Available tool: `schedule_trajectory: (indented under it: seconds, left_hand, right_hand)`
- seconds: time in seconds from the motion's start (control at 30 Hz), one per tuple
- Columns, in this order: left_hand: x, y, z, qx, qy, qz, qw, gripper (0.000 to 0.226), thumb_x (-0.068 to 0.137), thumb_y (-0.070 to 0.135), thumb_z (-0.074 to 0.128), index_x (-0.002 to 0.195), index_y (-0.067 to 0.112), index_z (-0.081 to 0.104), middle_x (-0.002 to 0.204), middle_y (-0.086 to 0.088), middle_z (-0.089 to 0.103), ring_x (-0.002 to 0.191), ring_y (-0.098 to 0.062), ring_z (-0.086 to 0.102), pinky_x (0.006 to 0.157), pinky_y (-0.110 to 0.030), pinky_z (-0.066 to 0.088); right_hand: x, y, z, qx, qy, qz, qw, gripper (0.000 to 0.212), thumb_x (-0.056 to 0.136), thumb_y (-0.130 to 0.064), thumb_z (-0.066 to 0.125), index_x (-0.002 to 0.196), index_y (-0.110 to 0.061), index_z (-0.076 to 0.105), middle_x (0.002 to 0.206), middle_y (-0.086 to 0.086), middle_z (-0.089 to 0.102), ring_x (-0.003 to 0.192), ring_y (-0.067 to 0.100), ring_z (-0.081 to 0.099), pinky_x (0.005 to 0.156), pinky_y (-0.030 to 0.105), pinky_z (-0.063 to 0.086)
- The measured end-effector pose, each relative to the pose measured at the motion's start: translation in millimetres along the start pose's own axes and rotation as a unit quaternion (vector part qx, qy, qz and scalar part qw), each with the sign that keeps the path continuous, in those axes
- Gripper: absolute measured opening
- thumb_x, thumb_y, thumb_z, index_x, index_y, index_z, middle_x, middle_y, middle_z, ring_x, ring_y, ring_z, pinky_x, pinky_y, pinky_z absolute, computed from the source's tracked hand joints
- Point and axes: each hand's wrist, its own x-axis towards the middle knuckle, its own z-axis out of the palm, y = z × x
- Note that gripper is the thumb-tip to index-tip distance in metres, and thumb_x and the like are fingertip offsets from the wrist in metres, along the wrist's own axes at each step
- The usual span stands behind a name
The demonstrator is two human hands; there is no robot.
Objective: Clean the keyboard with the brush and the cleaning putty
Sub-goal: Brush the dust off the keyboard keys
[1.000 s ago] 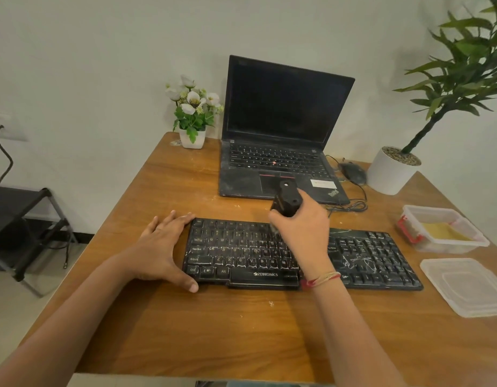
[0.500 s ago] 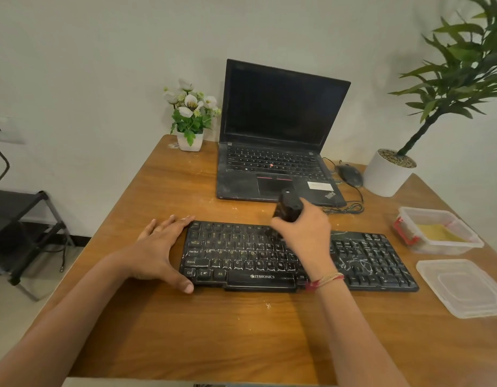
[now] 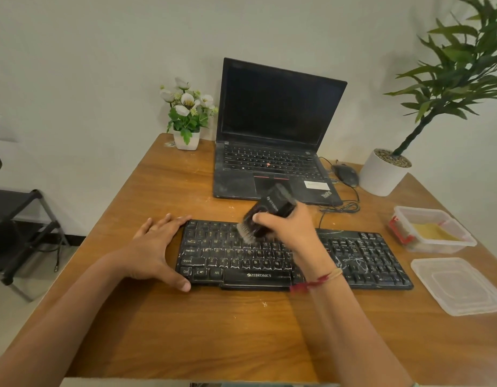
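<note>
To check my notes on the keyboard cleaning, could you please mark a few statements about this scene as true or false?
1. The right hand grips the brush, bristles down over the keyboard. True.
2. The left hand rests at the keyboard's left end. True.
3. The plastic box on the right has its cover on. False: the container is open, and its lid lies apart, nearer the person.
4. The notebook computer is folded shut. False: the laptop stands open with a dark screen.
5. The mouse lies between the laptop and the white pot. True.

Laptop [image 3: 275,152] behind keyboard [image 3: 367,255], putty [image 3: 433,233] seemingly right
</note>
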Motion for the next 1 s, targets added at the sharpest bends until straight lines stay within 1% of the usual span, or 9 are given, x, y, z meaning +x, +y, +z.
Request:
schedule_trajectory:
  seconds: [0.1,0.2,0.33,0.5,0.57,0.67,0.83,0.93,1.0]
  left_hand:
    - [1,-3,2,-0.002,0.001,0.003,1.0,0.149,0.025,0.092,0.058,0.146,0.039,-0.011,0.159,0.001,-0.002,0.129,0.004,-0.021,0.111,-0.031,-0.021]
    - [2,-4,3,0.001,0.004,0.002,1.0,0.149,0.025,0.093,0.058,0.146,0.04,-0.011,0.159,-0.001,-0.001,0.13,0.002,-0.021,0.113,-0.035,-0.02]
    - [2,-4,4,0.003,0.003,0.001,1.0,0.148,0.026,0.092,0.059,0.146,0.04,-0.01,0.159,-0.001,0.0,0.131,0.003,-0.021,0.113,-0.034,-0.02]
    - [3,-6,4,0.0,0.004,-0.005,1.0,0.147,0.027,0.091,0.061,0.146,0.042,-0.011,0.159,-0.003,-0.002,0.133,0.001,-0.021,0.114,-0.037,-0.019]
    - [3,-7,5,0.001,0.007,-0.005,1.0,0.147,0.028,0.091,0.061,0.146,0.042,-0.011,0.159,-0.003,-0.002,0.134,0.0,-0.021,0.114,-0.036,-0.019]
    - [4,-8,6,0.004,0.007,-0.004,1.0,0.147,0.028,0.091,0.061,0.146,0.042,-0.011,0.159,-0.002,-0.002,0.133,0.001,-0.021,0.113,-0.034,-0.02]
    - [3,-7,5,0.0,0.008,-0.008,1.0,0.148,0.025,0.093,0.059,0.145,0.043,-0.011,0.159,-0.002,-0.001,0.135,-0.002,-0.02,0.113,-0.034,-0.02]
    - [0,0,2,-0.007,0.008,-0.011,1.0,0.147,0.018,0.095,0.055,0.14,0.047,-0.013,0.159,-0.002,-0.003,0.126,0.001,-0.019,0.107,-0.028,-0.019]
    - [-1,2,1,-0.006,0.006,-0.01,1.0,0.146,0.018,0.094,0.054,0.138,0.048,-0.014,0.159,-0.001,-0.003,0.124,0.002,-0.019,0.105,-0.026,-0.019]
  right_hand:
    - [7,6,-18,-0.175,0.138,-0.064,0.973,0.025,0.067,-0.024,0.073,0.066,-0.027,0.048,0.067,-0.009,0.057,0.064,0.01,0.055,0.058,0.024,0.048]
    - [0,8,-7,-0.199,0.089,-0.084,0.972,0.023,0.07,-0.027,0.073,0.071,-0.027,0.05,0.069,-0.009,0.057,0.064,0.008,0.055,0.055,0.019,0.043]
    - [-5,3,2,0.053,-0.023,0.03,0.998,0.028,0.07,-0.013,0.077,0.086,-0.023,0.057,0.09,-0.001,0.066,0.086,0.016,0.065,0.071,0.031,0.058]
    - [-1,10,-20,-0.162,0.146,-0.054,0.974,0.029,0.071,-0.024,0.073,0.066,-0.027,0.045,0.065,-0.009,0.054,0.062,0.005,0.051,0.052,0.018,0.035]
    - [-2,12,-11,-0.112,0.084,-0.03,0.99,0.024,0.071,-0.02,0.075,0.072,-0.025,0.051,0.073,-0.006,0.06,0.069,0.008,0.058,0.055,0.018,0.042]
    - [-5,11,-4,0.085,0.015,0.049,0.995,0.024,0.071,-0.011,0.077,0.083,-0.02,0.058,0.086,0.001,0.067,0.083,0.018,0.065,0.065,0.028,0.056]
    - [2,19,-30,-0.161,0.178,-0.036,0.97,0.028,0.071,-0.022,0.074,0.067,-0.024,0.046,0.064,-0.011,0.052,0.061,0.004,0.05,0.05,0.014,0.031]
    - [4,20,-17,-0.184,0.114,-0.029,0.976,0.022,0.07,-0.026,0.074,0.075,-0.018,0.055,0.069,-0.007,0.058,0.068,0.012,0.056,0.051,0.017,0.038]
    - [3,14,-15,-0.039,0.026,0.029,0.998,0.019,0.072,-0.016,0.076,0.08,-0.017,0.059,0.08,-0.001,0.065,0.079,0.017,0.065,0.06,0.025,0.053]
